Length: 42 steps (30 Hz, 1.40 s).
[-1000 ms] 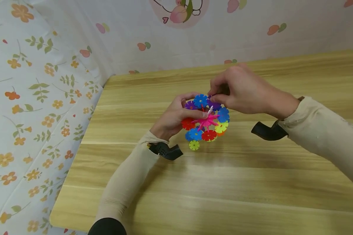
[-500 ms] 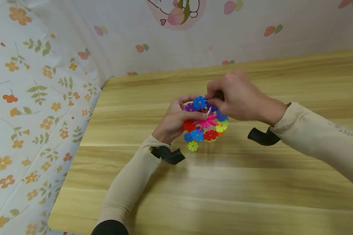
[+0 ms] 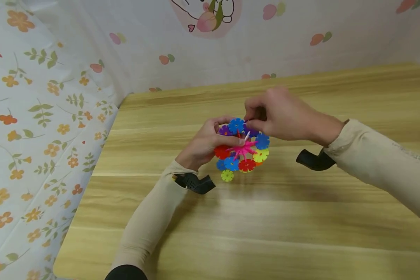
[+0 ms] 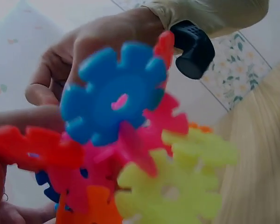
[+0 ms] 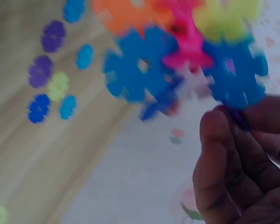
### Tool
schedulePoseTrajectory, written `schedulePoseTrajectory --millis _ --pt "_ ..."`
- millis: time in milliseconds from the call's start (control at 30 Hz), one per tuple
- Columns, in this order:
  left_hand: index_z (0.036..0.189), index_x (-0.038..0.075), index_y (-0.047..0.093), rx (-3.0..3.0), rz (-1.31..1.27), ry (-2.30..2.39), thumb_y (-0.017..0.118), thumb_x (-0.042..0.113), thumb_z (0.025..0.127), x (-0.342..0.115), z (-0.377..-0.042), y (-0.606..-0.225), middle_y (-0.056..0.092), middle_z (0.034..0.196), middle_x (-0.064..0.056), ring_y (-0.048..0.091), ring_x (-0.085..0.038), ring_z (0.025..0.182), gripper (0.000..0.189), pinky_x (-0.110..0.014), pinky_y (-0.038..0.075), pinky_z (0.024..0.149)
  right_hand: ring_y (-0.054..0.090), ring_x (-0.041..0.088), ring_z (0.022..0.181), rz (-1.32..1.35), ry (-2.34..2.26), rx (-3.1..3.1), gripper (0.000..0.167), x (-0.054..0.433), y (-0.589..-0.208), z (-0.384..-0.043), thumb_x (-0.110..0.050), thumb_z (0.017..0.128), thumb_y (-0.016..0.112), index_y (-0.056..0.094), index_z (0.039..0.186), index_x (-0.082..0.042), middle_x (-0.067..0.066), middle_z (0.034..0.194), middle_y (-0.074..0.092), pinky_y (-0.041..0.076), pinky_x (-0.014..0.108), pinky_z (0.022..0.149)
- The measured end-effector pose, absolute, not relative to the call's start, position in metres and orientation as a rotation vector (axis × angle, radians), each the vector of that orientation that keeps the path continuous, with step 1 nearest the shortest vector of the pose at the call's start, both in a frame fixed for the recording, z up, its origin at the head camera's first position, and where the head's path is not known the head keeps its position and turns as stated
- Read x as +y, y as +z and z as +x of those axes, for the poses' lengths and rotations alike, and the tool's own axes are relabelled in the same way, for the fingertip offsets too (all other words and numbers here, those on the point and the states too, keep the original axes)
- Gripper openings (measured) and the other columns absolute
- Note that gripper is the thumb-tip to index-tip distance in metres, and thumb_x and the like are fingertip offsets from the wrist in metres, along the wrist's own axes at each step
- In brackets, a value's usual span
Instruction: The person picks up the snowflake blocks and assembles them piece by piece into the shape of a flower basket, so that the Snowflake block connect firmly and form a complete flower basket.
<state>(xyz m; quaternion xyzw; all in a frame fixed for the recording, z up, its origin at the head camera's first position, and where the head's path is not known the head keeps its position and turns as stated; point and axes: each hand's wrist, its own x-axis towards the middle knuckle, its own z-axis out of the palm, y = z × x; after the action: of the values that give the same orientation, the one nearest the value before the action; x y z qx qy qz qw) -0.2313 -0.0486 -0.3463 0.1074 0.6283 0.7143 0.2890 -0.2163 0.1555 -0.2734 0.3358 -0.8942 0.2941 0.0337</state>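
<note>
My left hand (image 3: 204, 143) holds a round cluster of interlocking plastic snowflake discs, its thumb lying over the pink centre (image 3: 244, 149). Red, yellow and blue discs fan out around that centre; a blue one (image 4: 116, 95) is nearest the camera in the left wrist view. At the cluster's upper right, my right hand (image 3: 288, 114) pinches a purple snowflake disc (image 3: 252, 130) between thumb and fingers. In the right wrist view this disc (image 5: 238, 117) is seen nearly edge-on, close beneath a blue disc (image 5: 235, 72). The fingers partly cover it.
Several loose discs lie on the wooden table (image 3: 283, 233), among them a purple one (image 5: 53, 36) and a yellow-green one (image 5: 58, 86). Behind the table hangs a patterned white curtain (image 3: 136, 58), with floral cloth (image 3: 42, 155) at the left. Black curved pieces (image 3: 315, 160) sit at both wrists.
My right hand has shifted slightly left and down, still pinching the purple disc at the cluster's edge. The left hand keeps its hold; the whole head view has drifted a little.
</note>
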Motion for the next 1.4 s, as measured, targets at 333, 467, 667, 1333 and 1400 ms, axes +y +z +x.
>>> schedulePoseTrajectory --millis 333,467,667,1333,1400 --pt "0.136 0.004 0.05 1.542 0.376 1.929 0.061 -0.002 0.088 -0.056 -0.232 -0.35 0.069 0.111 -0.006 0.07 -0.02 0.095 0.05 -0.036 0.063 0.083 0.067 0.014 0.065 0.858 1.247 -2.828 0.007 0.159 -0.256 -0.22 -0.005 0.089 0.073 0.066 0.087 -0.006 0.004 0.081 0.072 0.053 0.022 0.061" --pt "0.136 0.007 0.052 1.516 0.401 1.944 0.06 -0.003 0.087 -0.056 -0.232 -0.348 0.068 0.11 -0.006 0.07 -0.019 0.096 0.05 -0.034 0.062 0.083 0.066 0.023 0.061 0.731 1.491 -2.839 0.014 0.162 -0.26 -0.217 -0.004 0.091 0.071 0.063 0.102 -0.001 0.011 0.084 0.067 0.056 0.028 0.058" --pt "0.133 0.009 0.052 1.563 0.397 1.936 0.063 -0.002 0.088 -0.055 -0.232 -0.346 0.069 0.107 -0.007 0.071 -0.02 0.092 0.048 -0.035 0.063 0.08 0.065 0.023 0.059 0.714 1.469 -2.88 0.017 0.163 -0.264 -0.216 -0.009 0.092 0.072 0.07 0.108 -0.004 0.011 0.088 0.069 0.055 0.028 0.055" --pt "0.132 0.007 0.051 1.653 0.344 1.967 0.064 0.0 0.089 -0.057 -0.231 -0.347 0.066 0.11 -0.008 0.07 -0.018 0.093 0.045 -0.032 0.062 0.082 0.059 0.006 0.055 0.724 1.188 -2.602 0.007 0.147 -0.283 -0.209 -0.001 0.083 0.079 0.073 0.082 -0.005 0.006 0.073 0.071 0.049 0.017 0.054" --pt "0.132 0.007 0.051 1.664 0.321 1.975 0.065 -0.001 0.089 -0.057 -0.231 -0.347 0.066 0.111 -0.009 0.069 -0.019 0.093 0.046 -0.032 0.062 0.082 0.059 0.005 0.056 0.732 1.211 -2.59 0.007 0.147 -0.286 -0.209 -0.001 0.083 0.079 0.073 0.082 -0.004 0.008 0.075 0.072 0.048 0.016 0.053"
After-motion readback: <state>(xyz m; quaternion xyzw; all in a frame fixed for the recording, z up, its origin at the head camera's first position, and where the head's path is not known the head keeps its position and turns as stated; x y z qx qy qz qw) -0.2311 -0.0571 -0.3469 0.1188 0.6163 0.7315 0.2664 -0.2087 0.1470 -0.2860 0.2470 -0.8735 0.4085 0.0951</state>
